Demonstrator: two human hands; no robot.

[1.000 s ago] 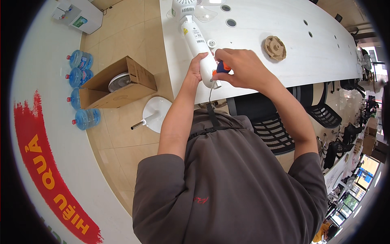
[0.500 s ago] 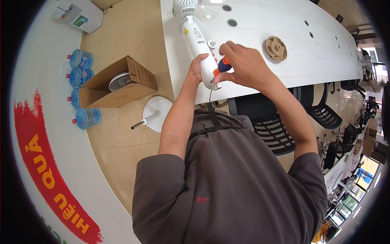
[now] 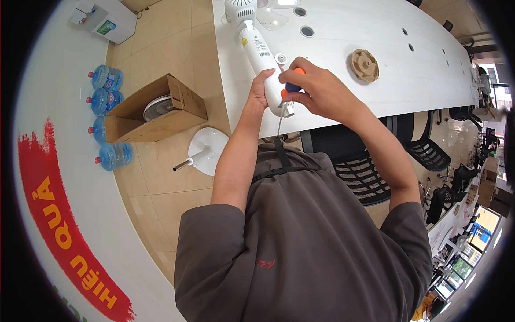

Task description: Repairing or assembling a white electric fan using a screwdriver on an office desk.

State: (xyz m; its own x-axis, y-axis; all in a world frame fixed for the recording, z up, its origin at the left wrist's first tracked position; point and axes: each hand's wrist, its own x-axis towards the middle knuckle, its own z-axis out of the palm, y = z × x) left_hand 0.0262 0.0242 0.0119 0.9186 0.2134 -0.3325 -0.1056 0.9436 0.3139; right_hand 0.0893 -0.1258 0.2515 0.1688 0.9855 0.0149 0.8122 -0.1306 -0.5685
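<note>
A white tubular fan column lies along the white table, joined to a vented motor housing beside clear blades. My left hand is closed round its lower part. My right hand grips an orange and dark blue screwdriver at the column's lower end; the tip is hidden. A grey cord hangs from that end over the table edge. A small round white part sits right of the column, and a round brown pulp piece lies farther right.
On the tiled floor at left stand a cardboard box holding a round part, several water bottles, and a white round base with a metal pole. Black mesh chairs line the table's near edge; a white appliance stands top left.
My right fingers lifted off the screwdriver's top half a second ago and have now come back round it, lower and further left. The column and my left hand have shifted very slightly.
</note>
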